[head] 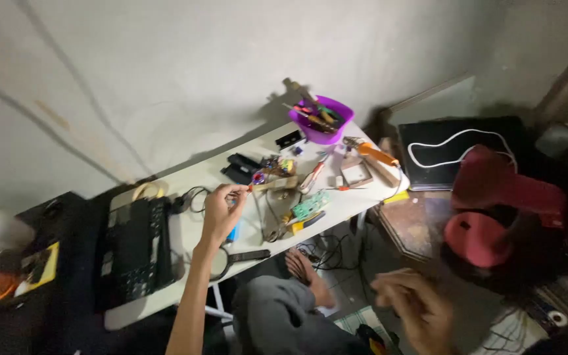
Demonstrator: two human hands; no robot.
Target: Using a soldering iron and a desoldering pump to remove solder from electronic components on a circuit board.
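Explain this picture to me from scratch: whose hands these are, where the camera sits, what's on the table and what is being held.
There is no machine here. A camera worn on a person's head looks down at their own two bare hands. The left hand reaches over a white table and pinches a thin wooden stick at its end. The right hand hangs blurred off the table's edge, holding nothing I can make out. On the table lie a black keyboard, a magnifying glass, a green circuit board, small tools, and a purple bowl filled with tools. A red stool stands at the right.
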